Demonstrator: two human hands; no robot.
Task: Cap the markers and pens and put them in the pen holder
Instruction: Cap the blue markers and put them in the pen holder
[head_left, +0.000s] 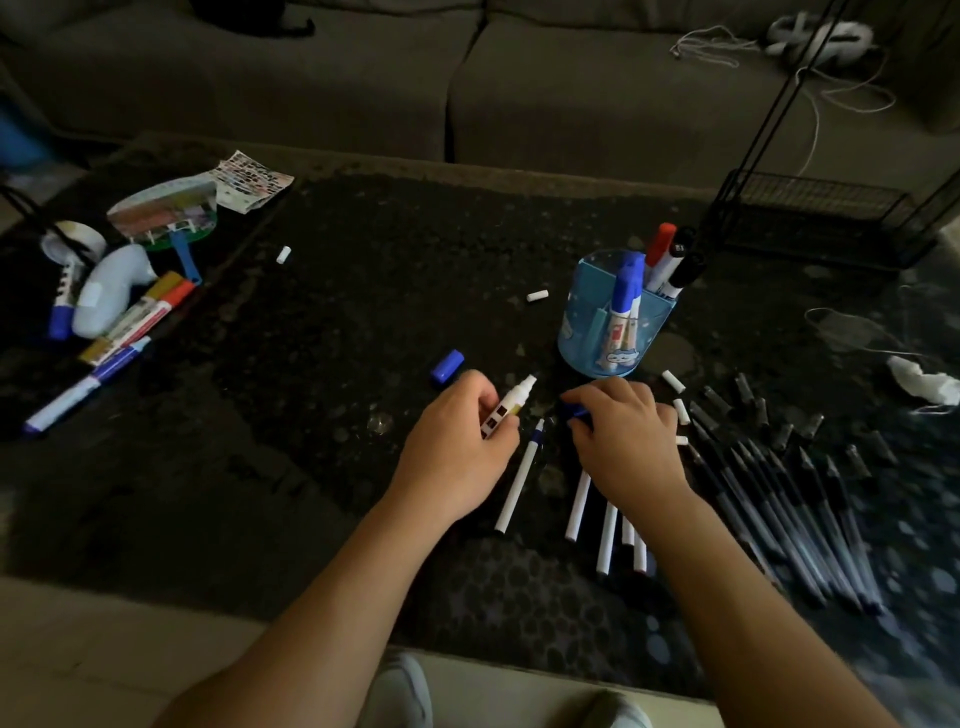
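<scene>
My left hand (457, 447) grips an uncapped white marker (511, 402), tip pointing up and to the right. My right hand (623, 436) lies over a blue cap (574, 410) on the dark table, fingers curled round it. A second blue cap (447, 367) lies left of the marker tip. The blue pen holder (587, 332) stands just beyond my hands with several capped markers in it. Several thin white pens (519, 478) lie uncapped below my hands. To the right is a row of dark pens (779, 499) with dark caps (810, 426) beyond them. Small white caps (537, 295) are scattered about.
At the far left lie several capped markers (140, 317), a roll of tape (72, 241), a white bottle-like object (111, 291) and a paddle-shaped packet (166, 213). A black wire rack (810, 218) stands at the back right. A crumpled tissue (924, 384) is at the right edge. A sofa runs behind the table.
</scene>
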